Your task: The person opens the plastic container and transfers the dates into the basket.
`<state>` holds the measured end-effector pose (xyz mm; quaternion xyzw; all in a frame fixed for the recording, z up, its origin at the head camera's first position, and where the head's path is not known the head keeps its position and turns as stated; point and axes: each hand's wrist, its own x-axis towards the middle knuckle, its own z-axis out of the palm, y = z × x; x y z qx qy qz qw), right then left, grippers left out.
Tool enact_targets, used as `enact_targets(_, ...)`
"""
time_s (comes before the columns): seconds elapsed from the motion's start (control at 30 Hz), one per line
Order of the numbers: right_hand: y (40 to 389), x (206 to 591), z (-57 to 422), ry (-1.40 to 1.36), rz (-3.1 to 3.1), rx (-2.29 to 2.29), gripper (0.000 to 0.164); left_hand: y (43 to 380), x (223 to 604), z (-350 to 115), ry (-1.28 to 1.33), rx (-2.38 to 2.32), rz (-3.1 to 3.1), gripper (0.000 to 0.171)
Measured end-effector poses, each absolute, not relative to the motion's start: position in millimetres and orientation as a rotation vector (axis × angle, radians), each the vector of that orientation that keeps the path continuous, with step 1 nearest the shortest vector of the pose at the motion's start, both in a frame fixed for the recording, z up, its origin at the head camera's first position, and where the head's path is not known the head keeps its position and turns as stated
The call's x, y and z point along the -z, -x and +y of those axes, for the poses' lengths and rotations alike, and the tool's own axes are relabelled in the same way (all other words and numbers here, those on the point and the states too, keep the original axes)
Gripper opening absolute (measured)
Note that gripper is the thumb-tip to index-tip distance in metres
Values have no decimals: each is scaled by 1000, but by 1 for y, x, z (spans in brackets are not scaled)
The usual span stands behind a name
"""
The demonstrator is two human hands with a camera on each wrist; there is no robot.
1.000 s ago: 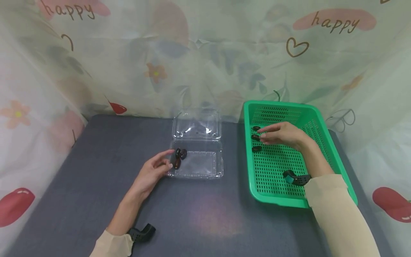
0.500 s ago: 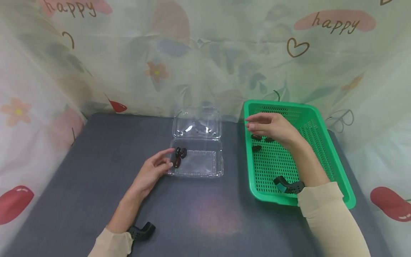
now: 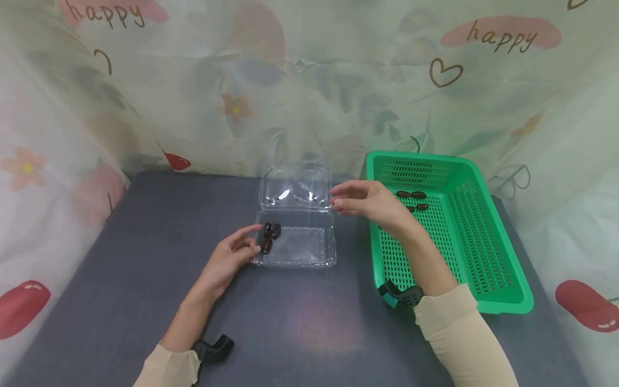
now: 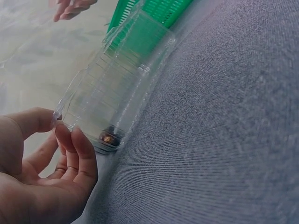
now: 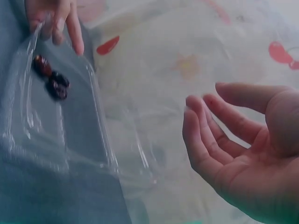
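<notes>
My left hand pinches the left rim of an open clear plastic clamshell box, its lid leaning back. Inside, three glossy dark brown dates lie grouped at the left end, close by the left fingertips. In the right wrist view, my right hand has loosely bent fingers with a gap to the thumb and nothing between them. From the head view it hovers between the box's raised lid and a green plastic basket. Several similar dates rest on the basket floor, partly hidden behind that hand.
A dark grey cloth covers the table. Behind it and along both sides hangs a printed curtain, close to the box lid and the basket's far rim. The basket's walls stand up on the right side of the table.
My right hand has moved left, out from over the basket toward the clear box, uncovering dates in the basket. My left hand, the box and its three dates have stayed in place.
</notes>
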<state>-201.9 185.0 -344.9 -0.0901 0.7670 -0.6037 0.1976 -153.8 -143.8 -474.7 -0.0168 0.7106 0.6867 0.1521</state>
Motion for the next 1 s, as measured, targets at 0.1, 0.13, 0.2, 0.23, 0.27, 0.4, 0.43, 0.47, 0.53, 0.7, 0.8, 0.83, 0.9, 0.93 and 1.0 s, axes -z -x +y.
enact_targets(0.1, 199, 345, 175, 251, 2133, 1723, 37, 153, 475, -144, 59, -1969, 2037, 53)
enact_targets(0.13, 198, 345, 172, 255, 2132, 1734, 37, 153, 474, -144, 59, -1964, 2041, 54)
enact_targets(0.2, 195, 345, 164, 244, 2128, 1751, 35, 152, 474, -143, 63, -1961, 2046, 54)
enact_targets(0.23, 194, 345, 160, 245, 2126, 1758, 35, 152, 474, -143, 65, -1962, 2048, 54)
enact_targets(0.27, 192, 346, 156, 241, 2127, 1760, 34, 153, 474, -143, 66, -1963, 2047, 54)
enact_targets(0.4, 186, 348, 140, 235, 2139, 1754, 33, 153, 474, -143, 78, -1962, 2045, 54)
enact_targets(0.43, 184, 349, 136, 235, 2141, 1756, 32, 153, 474, -143, 82, -1963, 2045, 54)
enact_targets(0.47, 183, 350, 132, 233, 2150, 1754, 31, 152, 475, -143, 83, -1960, 2047, 54)
enact_targets(0.53, 180, 353, 125, 240, 2175, 1742, 30, 152, 475, -144, 86, -1956, 2052, 54)
enact_targets(0.7, 178, 365, 112, 265, 2258, 1683, 33, 151, 474, -145, 77, -1950, 2049, 53)
enact_targets(0.8, 179, 378, 106, 257, 2267, 1680, 32, 150, 475, -144, 79, -1946, 2049, 52)
enact_targets(0.83, 180, 383, 103, 251, 2267, 1687, 32, 149, 475, -144, 82, -1944, 2053, 52)
enact_targets(0.9, 182, 392, 98, 225, 2286, 1681, 30, 149, 475, -143, 85, -1944, 2058, 52)
enact_targets(0.93, 183, 397, 95, 208, 2297, 1674, 29, 149, 475, -143, 89, -1942, 2058, 52)
enact_targets(1.0, 184, 407, 89, 176, 2323, 1669, 29, 150, 474, -143, 97, -1942, 2055, 52)
